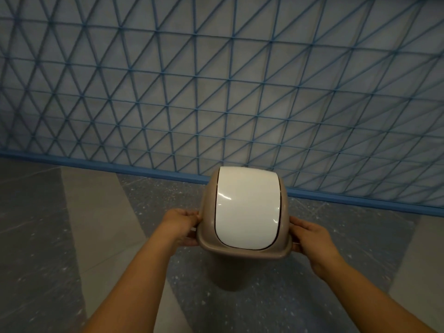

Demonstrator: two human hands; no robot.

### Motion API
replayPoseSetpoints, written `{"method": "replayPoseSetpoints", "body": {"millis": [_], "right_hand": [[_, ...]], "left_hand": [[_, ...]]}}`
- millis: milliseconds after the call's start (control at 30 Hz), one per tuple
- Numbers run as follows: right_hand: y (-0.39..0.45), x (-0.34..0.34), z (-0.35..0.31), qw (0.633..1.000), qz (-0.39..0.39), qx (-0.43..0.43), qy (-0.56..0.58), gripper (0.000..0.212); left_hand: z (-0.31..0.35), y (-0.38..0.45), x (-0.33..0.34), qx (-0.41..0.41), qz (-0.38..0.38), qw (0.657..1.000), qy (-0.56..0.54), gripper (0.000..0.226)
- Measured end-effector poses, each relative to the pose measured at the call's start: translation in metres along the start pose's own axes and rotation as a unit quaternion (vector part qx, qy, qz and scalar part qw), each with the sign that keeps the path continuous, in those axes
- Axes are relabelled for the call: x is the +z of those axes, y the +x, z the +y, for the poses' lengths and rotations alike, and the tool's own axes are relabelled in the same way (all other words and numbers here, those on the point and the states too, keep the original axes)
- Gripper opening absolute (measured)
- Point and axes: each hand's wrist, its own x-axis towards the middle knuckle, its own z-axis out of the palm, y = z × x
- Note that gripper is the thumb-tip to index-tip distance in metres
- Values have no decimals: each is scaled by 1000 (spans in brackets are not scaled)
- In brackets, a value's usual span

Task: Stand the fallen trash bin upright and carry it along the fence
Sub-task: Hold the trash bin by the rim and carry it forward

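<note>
One beige swing-lid trash bin with one white flap stands upright near one blue mesh fence. Two hands, left hand and right hand, grasp its lid rim on opposite sides above the tiled floor.

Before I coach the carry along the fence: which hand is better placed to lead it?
Neither clearly. The left hand and right hand both grip the trash bin at opposite sides of its lid rim, evenly. The bin stands upright beside the fence, so carry two-handed.
</note>
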Motion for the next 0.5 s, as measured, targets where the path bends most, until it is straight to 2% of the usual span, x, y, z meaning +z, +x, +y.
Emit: {"method": "replayPoseSetpoints", "body": {"millis": [167, 300, 400, 500], "right_hand": [[-9, -4, 6, 999, 5, -2, 42, 26], [-19, -9, 14, 997, -30, 17, 63, 25], [-28, -16, 21, 997, -58, 18, 44, 36], [-36, -14, 30, 998, -44, -6, 32, 45]], "left_hand": [[-2, 1, 7, 10, -11, 1000, -3, 10], [-6, -1, -2, 1, -66, 997, 35, 14], [-9, -7, -10, 1, -117, 992, 42, 18], [-22, -12, -10, 24, -112, 993, 38, 23]]}}
